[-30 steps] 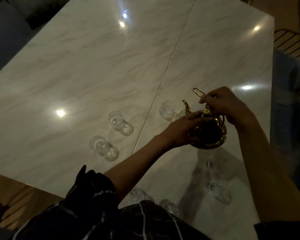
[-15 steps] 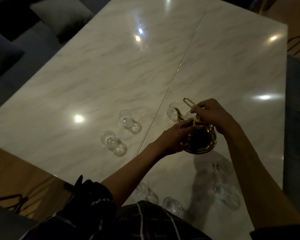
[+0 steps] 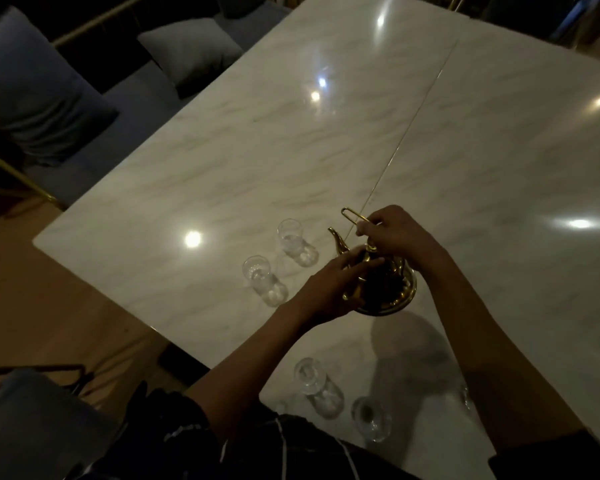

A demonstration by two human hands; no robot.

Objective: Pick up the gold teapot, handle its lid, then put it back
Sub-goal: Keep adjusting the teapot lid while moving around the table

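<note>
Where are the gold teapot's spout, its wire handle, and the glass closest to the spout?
teapot spout (image 3: 338, 241), head view, on the curved gold neck.
wire handle (image 3: 350, 215), head view, on the loop end sticking out past the right hand.
glass (image 3: 297, 241), head view, on its clear side wall.

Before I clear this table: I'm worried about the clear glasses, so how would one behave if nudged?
The nearest glass looks tall and narrow for its base, so it would probably tip rather than slide. The polished marble table looks slick, so a light push might skate it. Thin clear walls suggest it is fragile.
</note>
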